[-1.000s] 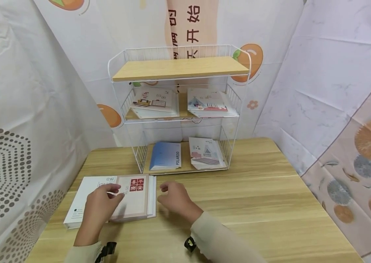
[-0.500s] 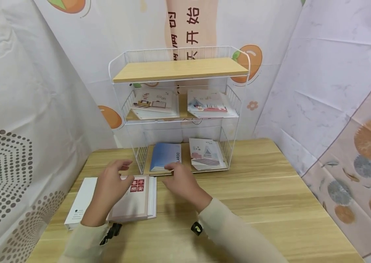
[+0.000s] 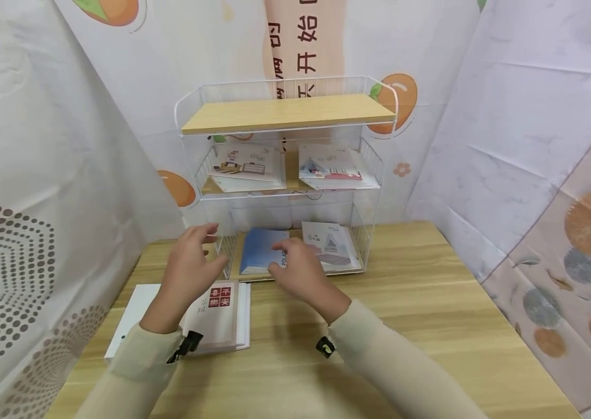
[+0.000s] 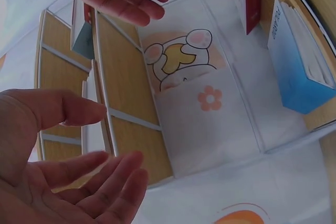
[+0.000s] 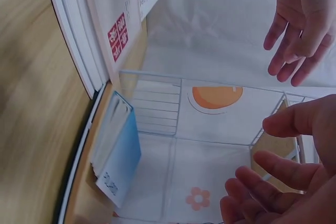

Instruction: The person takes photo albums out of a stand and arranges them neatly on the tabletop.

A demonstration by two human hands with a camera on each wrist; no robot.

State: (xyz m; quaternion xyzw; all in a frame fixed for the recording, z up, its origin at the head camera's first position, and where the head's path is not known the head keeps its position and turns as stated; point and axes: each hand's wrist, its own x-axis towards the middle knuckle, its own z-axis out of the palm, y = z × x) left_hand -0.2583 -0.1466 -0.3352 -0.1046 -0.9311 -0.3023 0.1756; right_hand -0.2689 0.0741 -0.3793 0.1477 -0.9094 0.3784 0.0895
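Both hands hang in the air before the white wire rack, holding nothing. My left hand (image 3: pixel 187 272) is above the pale books at the left, its thumb and fingers spread apart. Level with the lower shelf, my right hand (image 3: pixel 303 273) has loosely bent fingers and hides part of the blue POLAROID book (image 3: pixel 260 249). A booklet with a grey drawing (image 3: pixel 329 244) lies to the right of that book. On the table, a beige book with a red square print (image 3: pixel 214 326) overlaps a white book (image 3: pixel 135 311), partly hidden by my left forearm.
The rack (image 3: pixel 289 195) has a bare wooden top shelf (image 3: pixel 290 112). Its middle shelf bears two piles of booklets, left (image 3: pixel 247 166) and right (image 3: pixel 334 166). The wooden table (image 3: pixel 431 314) extends to the right, and printed cloth hangs behind and on both sides.
Both hands have risen forward from beside the stacked books on the table toward the rack. The right hand now covers part of the blue book. The books have stayed in place.
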